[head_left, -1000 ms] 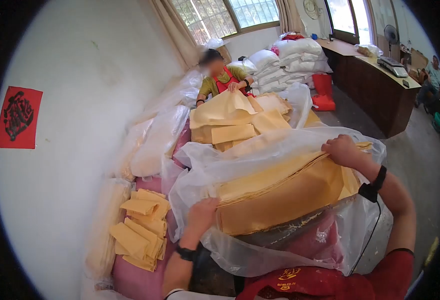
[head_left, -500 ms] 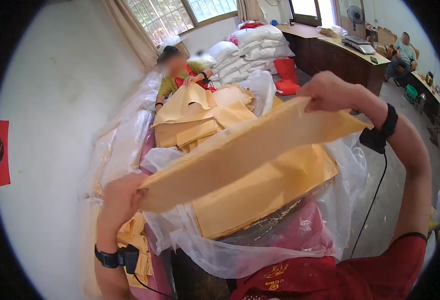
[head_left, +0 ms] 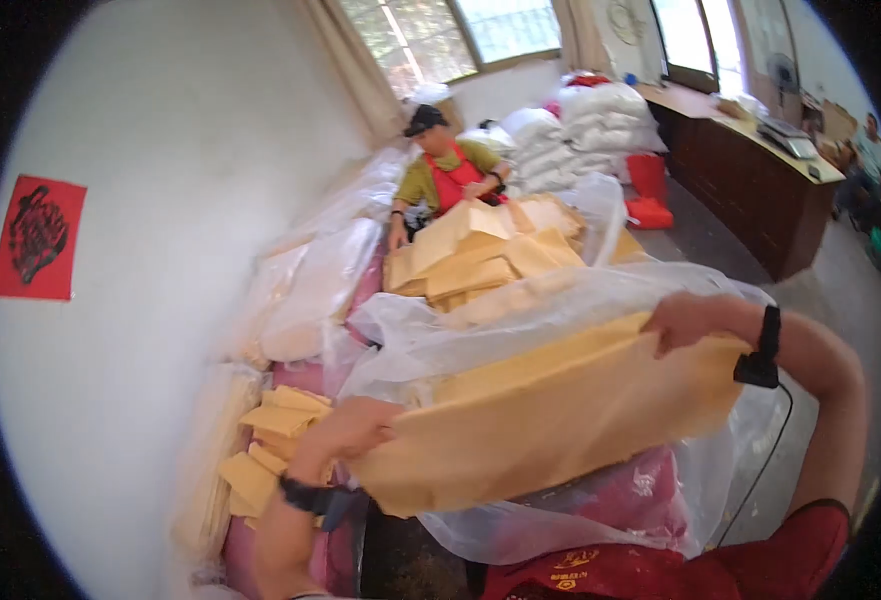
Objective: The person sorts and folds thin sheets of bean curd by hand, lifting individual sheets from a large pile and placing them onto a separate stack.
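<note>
A thin, wide yellow sheet [head_left: 550,435] stretches between my two hands and hangs down over the front of the workplace. My left hand [head_left: 350,428] is closed on its left end, and my right hand [head_left: 688,322] pinches its upper edge near the right end. The sheet hides most of what lies beneath it. Clear plastic film [head_left: 400,325] spreads around it on several sides. Small folded yellow pieces [head_left: 275,425] lie to the left of my left hand.
A co-worker in a red apron [head_left: 452,178] handles a heap of yellow sheets [head_left: 470,250] across from me. Plastic-covered bundles [head_left: 325,275] line the wall. White sacks [head_left: 600,125] are stacked behind, near a brown counter [head_left: 730,180]. Another person [head_left: 870,160] sits far right.
Both hands have come down, the right one most, and the sheet now hangs lower, covering the stack seen before. My view has turned left.
</note>
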The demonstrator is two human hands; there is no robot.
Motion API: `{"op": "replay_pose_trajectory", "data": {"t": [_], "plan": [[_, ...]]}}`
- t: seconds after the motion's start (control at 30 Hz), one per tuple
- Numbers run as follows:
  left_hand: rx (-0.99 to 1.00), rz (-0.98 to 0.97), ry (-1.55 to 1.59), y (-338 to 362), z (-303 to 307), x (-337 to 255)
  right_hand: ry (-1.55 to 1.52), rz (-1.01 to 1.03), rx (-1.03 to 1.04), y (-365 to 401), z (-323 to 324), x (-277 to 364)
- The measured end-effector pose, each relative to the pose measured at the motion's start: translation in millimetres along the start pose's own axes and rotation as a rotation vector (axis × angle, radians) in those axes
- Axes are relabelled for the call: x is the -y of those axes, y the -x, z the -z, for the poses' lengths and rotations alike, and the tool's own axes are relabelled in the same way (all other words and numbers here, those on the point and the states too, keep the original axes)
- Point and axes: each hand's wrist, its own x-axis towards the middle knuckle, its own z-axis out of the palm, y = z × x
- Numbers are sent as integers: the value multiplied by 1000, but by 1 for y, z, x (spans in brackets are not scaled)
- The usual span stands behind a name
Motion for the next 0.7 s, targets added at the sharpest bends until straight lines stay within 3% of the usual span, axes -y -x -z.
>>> {"op": "replay_pose_trajectory", "data": {"t": [0.07, 0.17, 0.2, 0.27, 0.3, 0.33, 0.37, 0.43, 0.47, 0.53, 0.6, 0.7], "plan": [[73, 11, 91, -30, -41, 8, 13, 66, 37, -25, -15, -18], [-23, -9, 69, -75, -83, 18, 103, -73, 133, -72, -45, -55], [-103, 78, 25, -97, -103, 29, 110, -69, 133, -89, -56, -60], [-197, 165, -12, -119, -126, 39, 508, -297, -112, -112, -82, -61], [-327, 142, -98, -121, -140, 39, 660, -246, -175, -120, -100, -55], [-452, 129, -179, -120, -156, 39, 595, -242, -178, -123, -118, -36], [-449, 155, -161, -115, -181, 41, 369, -161, -182, -125, -142, -19], [-428, 256, 232, -93, -233, 38, 157, 1, -259, -119, -198, 22], [-414, 293, 260, -77, -252, 29, 160, 52, -466, -115, -230, 45], [-571, 502, 273, -39, -286, 9, 40, 73, -369, -101, -264, 95], [-591, 594, 344, -15, -314, -5, 34, -29, -577, -94, -274, 134], [-647, 688, 364, 0, -321, -18, -72, 50, -548, -96, -263, 167]]}}
